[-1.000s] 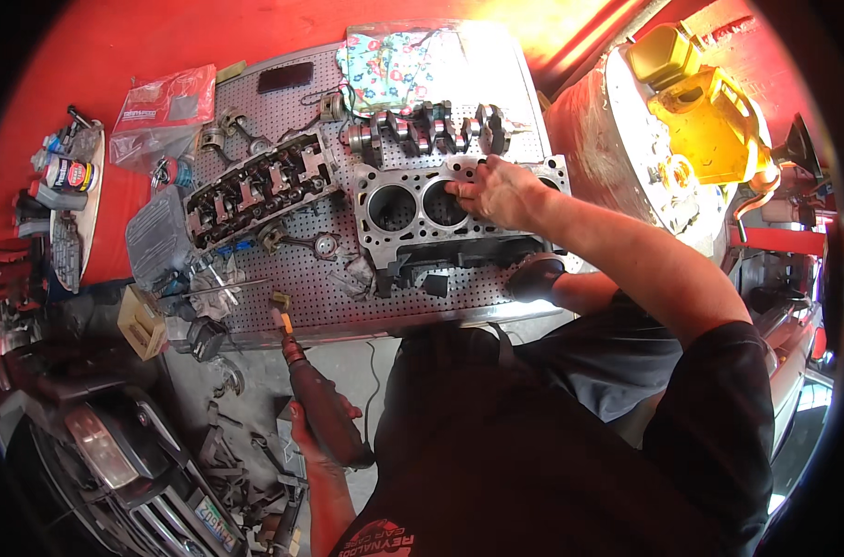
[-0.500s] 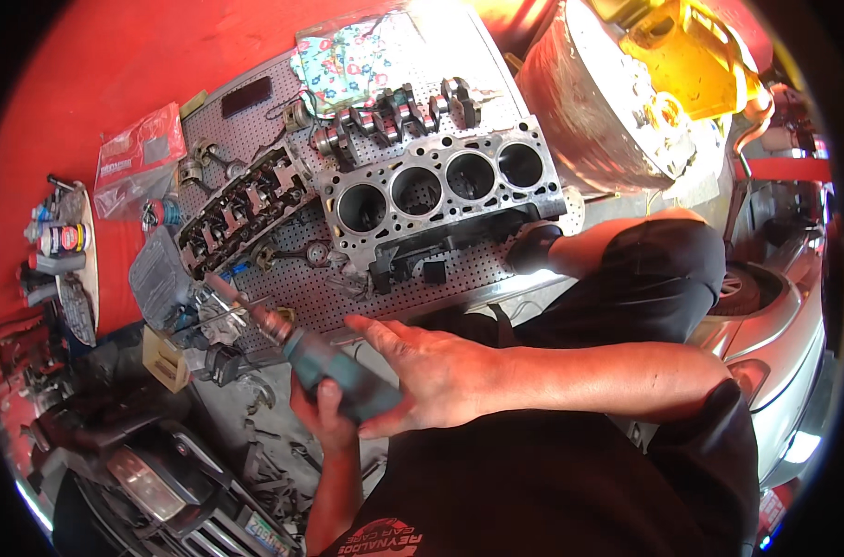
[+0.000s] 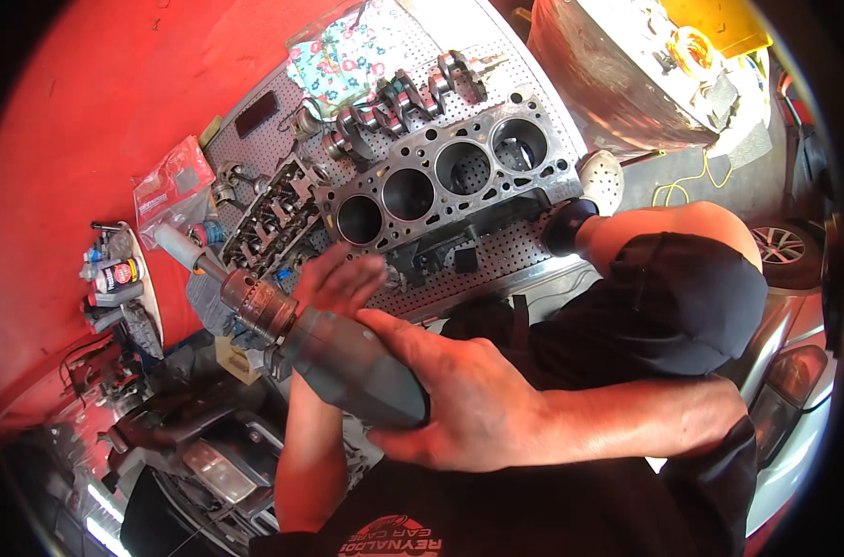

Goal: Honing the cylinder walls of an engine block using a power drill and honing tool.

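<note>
My right hand (image 3: 468, 399) is wrapped round the rear of a dark green power drill (image 3: 347, 367), which is held up close and tilted to the upper left. A metal chuck (image 3: 259, 304) grips a rod with a pale cylindrical tip (image 3: 179, 249). Behind the drill, my left hand (image 3: 338, 281) is blurred, fingers stretched toward the near left corner of the engine block (image 3: 431, 200); whether it touches is unclear. The block shows its row of open cylinder bores. Left of it lies a cylinder head (image 3: 273, 213), partly covered by the drill's chuck. A crankshaft (image 3: 399, 102) lies beyond the block.
The perforated metal bench (image 3: 440, 288) carries a flowered cloth (image 3: 338, 65), a dark phone (image 3: 256, 113) and pistons (image 3: 231, 176). A large drum (image 3: 617, 79) stands at the right. Spray cans and bottles (image 3: 115, 274) sit at the left; a car headlight (image 3: 219, 469) is lower left.
My left hand has come off the drill and moved up behind it toward the block. The drill has been raised nearer in my right hand. The whole view has shifted slightly.
</note>
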{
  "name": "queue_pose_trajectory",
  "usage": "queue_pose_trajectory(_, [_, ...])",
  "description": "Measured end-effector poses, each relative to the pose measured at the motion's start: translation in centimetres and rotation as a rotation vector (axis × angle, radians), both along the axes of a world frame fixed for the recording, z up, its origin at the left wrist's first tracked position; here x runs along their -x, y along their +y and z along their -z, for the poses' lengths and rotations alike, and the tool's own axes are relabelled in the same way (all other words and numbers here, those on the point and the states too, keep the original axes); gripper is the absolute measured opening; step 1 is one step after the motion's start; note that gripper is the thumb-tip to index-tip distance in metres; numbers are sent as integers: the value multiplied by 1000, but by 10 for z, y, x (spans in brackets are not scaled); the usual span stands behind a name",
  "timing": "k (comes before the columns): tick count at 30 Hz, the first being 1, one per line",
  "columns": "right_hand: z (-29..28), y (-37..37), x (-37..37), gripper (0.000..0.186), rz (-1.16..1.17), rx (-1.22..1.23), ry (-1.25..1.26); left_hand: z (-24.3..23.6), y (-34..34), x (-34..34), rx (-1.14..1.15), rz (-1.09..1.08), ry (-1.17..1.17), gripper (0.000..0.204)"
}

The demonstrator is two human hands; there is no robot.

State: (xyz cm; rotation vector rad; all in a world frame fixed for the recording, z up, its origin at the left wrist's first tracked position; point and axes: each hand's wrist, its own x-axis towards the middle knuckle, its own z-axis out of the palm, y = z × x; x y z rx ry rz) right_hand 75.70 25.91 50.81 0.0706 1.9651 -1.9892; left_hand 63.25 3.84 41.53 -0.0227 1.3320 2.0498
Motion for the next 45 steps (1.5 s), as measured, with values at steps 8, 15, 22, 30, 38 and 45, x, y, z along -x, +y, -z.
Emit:
queue_pose_trajectory(8, [3,24,-11,105,62,58,86,70,140,86,504,-10,-322,63])
queue_pose_trajectory(15, [11,44,-12,106,96,65,39,76,157,90,308,50,-520,89])
queue_pose_trajectory(22, [10,49,-7,102,123,72,52,79,143,87,502,128,-369,103])
queue_pose_trajectory(30, [11,48,0,104,69,102,49,58,140,91,616,343,-271,105])
queue_pose_trajectory(38, [12,44,5,105,110,80,68,88,148,107,526,270,-476,113])
queue_pose_trajectory(45, [14,40,6,106,156,82,97,90,155,100,516,266,-385,124])
